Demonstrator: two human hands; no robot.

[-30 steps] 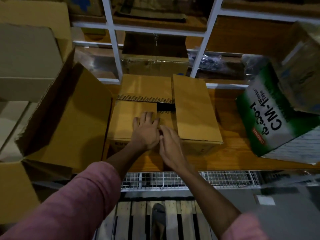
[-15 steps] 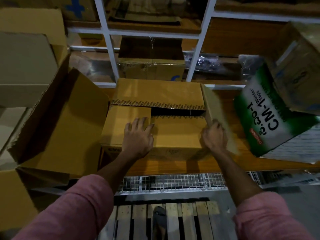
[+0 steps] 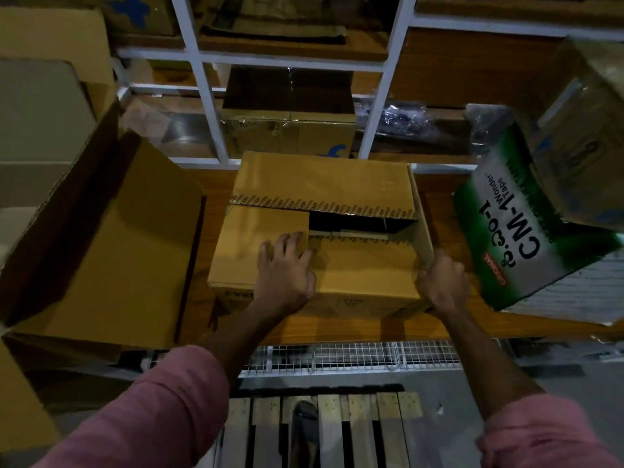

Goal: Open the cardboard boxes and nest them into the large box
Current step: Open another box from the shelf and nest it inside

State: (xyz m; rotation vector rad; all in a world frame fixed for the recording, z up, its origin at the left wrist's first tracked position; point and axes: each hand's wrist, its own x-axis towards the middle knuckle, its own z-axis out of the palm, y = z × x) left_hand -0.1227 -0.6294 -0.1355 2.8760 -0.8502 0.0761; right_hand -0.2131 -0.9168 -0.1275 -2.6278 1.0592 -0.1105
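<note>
one brown cardboard box point(image 3: 337, 265) on wooden shelf point(image 3: 449, 319), one large open brown cardboard box point(image 3: 111, 244) beside it, left hand point(image 3: 285, 271) flat on flaps, right hand point(image 3: 442, 282) gripping raised right flap point(image 3: 422, 224)

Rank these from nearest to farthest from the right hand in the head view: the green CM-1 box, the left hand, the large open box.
From the right hand:
1. Green CM-1 box, just to its right.
2. Left hand, on the middle box's flaps.
3. Large open box, far left.

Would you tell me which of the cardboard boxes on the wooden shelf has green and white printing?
The tilted box at the right, marked CM-1; the middle box under both hands and the open large box are plain brown.
</note>
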